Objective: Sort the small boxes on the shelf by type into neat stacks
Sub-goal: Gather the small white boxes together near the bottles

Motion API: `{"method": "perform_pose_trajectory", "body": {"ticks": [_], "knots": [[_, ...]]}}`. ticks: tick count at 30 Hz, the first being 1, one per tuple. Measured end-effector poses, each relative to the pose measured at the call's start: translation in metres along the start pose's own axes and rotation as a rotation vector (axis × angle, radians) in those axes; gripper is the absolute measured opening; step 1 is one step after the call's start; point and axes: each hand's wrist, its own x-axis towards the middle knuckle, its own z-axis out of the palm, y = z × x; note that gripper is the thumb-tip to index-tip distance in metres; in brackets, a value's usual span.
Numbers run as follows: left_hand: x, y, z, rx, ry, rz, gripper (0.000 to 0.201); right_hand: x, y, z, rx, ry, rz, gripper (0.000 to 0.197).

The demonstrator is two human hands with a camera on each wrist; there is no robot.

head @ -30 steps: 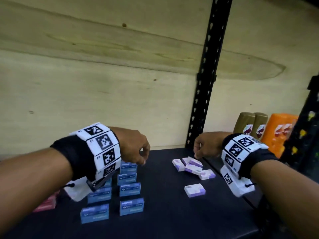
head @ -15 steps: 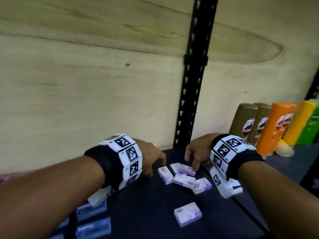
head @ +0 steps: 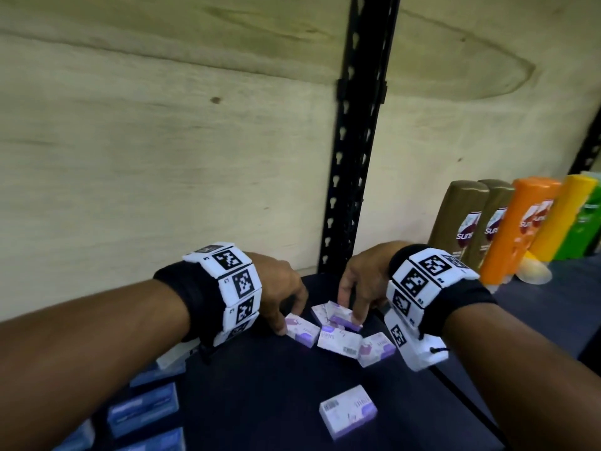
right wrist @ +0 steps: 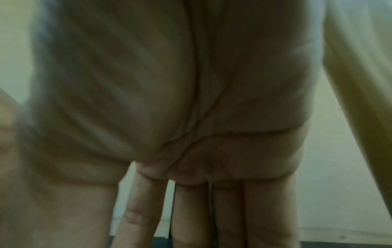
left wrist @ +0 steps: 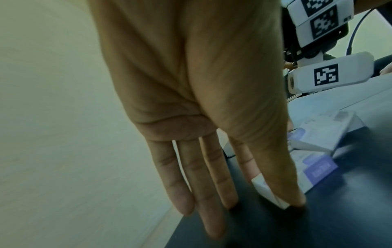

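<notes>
Head view shows a plywood back wall [head: 162, 157] crossed by a black slotted upright [head: 354, 141], above a dark shelf [head: 260, 395]. At the right stand 2 brown bottles [head: 461, 222], then an orange bottle [head: 520, 229], a yellow one and a green one. Blue boxes [head: 143, 410] lie in rows at the lower left. A loose cluster of 5 white-and-purple boxes [head: 340, 341] sits at the shelf's middle; a 6th purple box [head: 348, 411] lies apart, nearer the camera. The left hand [head: 276, 288] pinches the leftmost purple box [head: 302, 330] between thumb and forefinger, the other fingers [left wrist: 203, 176] straight. The right hand [head: 364, 278] rests straight fingers on the top box [head: 341, 315] of the cluster.
</notes>
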Motion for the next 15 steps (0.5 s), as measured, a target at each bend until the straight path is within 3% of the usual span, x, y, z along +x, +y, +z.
{"method": "perform_pose_trajectory", "body": {"ticks": [15], "knots": [[-0.031,-0.020,0.012,-0.031,-0.074,-0.221,0.029,0.001,0.002,0.006,0.014,0.122,0.002,0.037]]}}
